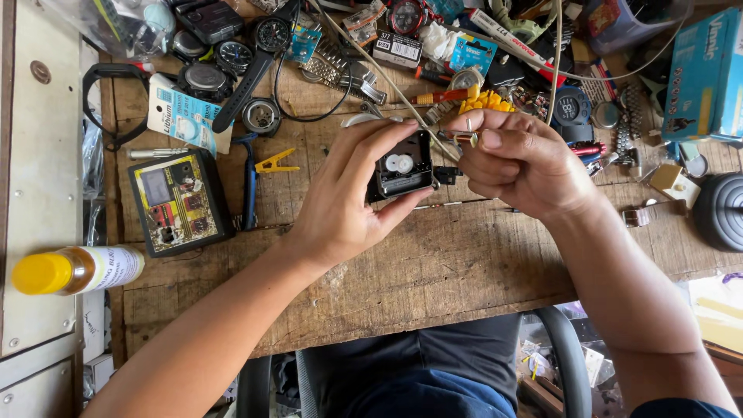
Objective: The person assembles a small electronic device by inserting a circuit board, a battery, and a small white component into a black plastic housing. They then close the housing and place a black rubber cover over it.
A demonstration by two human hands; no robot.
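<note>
Clock movement, small black box with white gears showing, sits above the middle of the wooden workbench, clamped between thumb and fingers of the left hand. Right hand is just beside it, fingers curled shut, thumb and forefinger pinching a small thin tool whose tip is hard to make out. Behind the hands: yellow toothed part, loose watches, battery card. Left of the hands: dark tester box, yellow-capped bottle.
</note>
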